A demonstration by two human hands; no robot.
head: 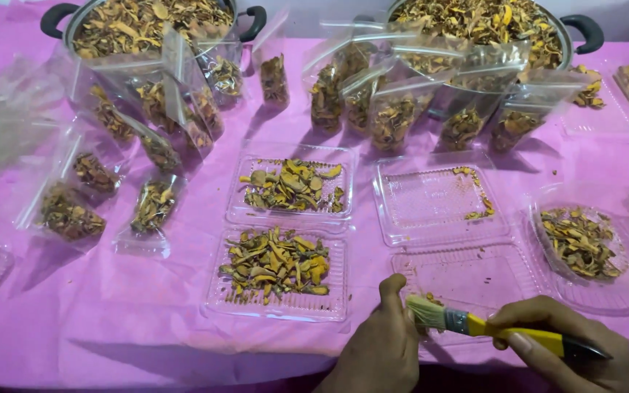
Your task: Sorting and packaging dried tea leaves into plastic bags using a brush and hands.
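My right hand [573, 349] grips a yellow-handled paintbrush [496, 329] at the lower right, its pale bristles pointing left. My left hand [380, 349] is cupped just under the bristles, thumb up, touching the near edge of an open clear plastic clamshell tray [460, 273] that holds only a few crumbs. To the left lies another open clamshell tray [285, 309] with dried yellow-brown slices in both halves. Whether my left hand holds anything I cannot tell.
A pink cloth [111, 320] covers the table. Two metal pots [81, 18] [569, 29] of dried slices stand at the back. Several clear pouches [151, 211] of slices lie at left and lean at the back. A round clear container [584, 244] with slices sits right.
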